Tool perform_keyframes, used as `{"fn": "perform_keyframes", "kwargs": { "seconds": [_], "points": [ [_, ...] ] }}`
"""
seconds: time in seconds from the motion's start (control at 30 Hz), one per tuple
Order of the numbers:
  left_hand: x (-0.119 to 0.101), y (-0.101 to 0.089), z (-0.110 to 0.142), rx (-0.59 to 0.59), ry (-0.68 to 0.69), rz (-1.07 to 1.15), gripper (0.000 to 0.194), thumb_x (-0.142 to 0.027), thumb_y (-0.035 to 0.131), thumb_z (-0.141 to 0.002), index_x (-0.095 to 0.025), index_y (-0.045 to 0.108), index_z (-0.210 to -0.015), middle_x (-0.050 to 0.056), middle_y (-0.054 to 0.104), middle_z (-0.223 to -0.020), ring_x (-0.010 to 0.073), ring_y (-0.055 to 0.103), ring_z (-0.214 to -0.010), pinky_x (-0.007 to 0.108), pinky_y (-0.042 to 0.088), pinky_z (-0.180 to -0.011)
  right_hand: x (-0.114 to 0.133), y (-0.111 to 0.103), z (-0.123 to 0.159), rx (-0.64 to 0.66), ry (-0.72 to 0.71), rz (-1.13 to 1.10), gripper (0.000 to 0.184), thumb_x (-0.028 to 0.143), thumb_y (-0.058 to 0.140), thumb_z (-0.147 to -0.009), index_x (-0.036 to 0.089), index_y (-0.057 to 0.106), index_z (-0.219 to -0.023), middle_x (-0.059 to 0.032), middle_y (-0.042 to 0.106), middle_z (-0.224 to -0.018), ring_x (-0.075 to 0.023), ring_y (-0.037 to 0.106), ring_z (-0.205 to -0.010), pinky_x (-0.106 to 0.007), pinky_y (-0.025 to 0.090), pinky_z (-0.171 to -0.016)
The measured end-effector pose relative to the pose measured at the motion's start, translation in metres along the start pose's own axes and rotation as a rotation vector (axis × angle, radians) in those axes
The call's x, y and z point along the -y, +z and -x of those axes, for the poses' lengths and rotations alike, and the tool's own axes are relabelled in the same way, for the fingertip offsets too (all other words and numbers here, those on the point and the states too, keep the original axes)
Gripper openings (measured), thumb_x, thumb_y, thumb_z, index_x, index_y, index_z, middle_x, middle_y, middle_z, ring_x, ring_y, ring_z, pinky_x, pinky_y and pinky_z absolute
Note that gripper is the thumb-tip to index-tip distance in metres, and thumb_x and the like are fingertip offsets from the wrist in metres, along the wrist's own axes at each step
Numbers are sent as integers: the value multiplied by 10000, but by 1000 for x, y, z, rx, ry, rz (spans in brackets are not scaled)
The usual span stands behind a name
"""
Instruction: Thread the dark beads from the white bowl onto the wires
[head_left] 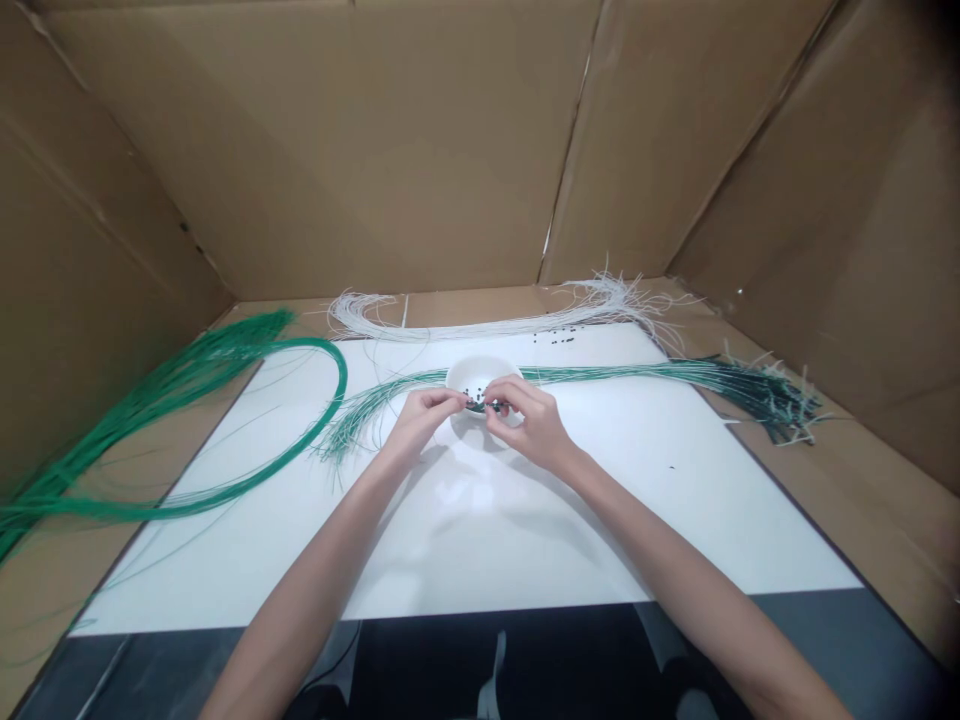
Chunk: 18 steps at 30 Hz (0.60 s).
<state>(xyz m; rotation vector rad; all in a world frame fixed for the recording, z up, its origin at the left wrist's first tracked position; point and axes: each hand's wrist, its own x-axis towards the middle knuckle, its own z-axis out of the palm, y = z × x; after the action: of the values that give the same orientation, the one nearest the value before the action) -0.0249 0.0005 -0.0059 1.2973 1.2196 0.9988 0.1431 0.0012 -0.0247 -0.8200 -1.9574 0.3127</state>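
Note:
My left hand (421,418) and my right hand (525,415) meet over a small white bowl (480,372) at the middle of a white board (480,520). Both hands are closed in a pinch, fingertips nearly touching, around a small dark piece (478,404) and what looks like a thin wire. Tiny dark beads (474,391) lie in the bowl. A bundle of thin green wires (615,374) runs across the board behind the bowl, from left of my left hand out to the right.
A long loop of green wire (225,380) sweeps off the board's left side. White wires (510,320) lie along the far edge, with a few dark beads (555,338) beside them. Cardboard walls (375,150) enclose the back and both sides.

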Motion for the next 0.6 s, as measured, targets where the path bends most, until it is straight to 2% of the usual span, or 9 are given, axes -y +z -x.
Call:
{"fn": "perform_keyframes", "kwargs": {
  "seconds": [0.37, 0.6],
  "points": [
    [-2, 1, 2, -16, -9, -75, 190, -286, 580, -594, -153, 684, -682, 26, 667, -757, 161, 538, -716, 233, 379, -615, 1, 0, -1, 16, 13, 39, 116, 124, 444, -734, 194, 531, -764, -34, 568, -772, -101, 469, -574, -224, 420, -578],
    [1, 3, 0, -27, -18, -116, 184, -272, 586, -585, -135, 674, -673, 40, 666, -751, 194, 561, -793, 252, 400, -709, 2, 0, 0, 31, 9, 61, 162, 109, 414, -735, 189, 549, -774, -21, 587, -702, -107, 513, -599, -212, 407, -566]
  ]
}}
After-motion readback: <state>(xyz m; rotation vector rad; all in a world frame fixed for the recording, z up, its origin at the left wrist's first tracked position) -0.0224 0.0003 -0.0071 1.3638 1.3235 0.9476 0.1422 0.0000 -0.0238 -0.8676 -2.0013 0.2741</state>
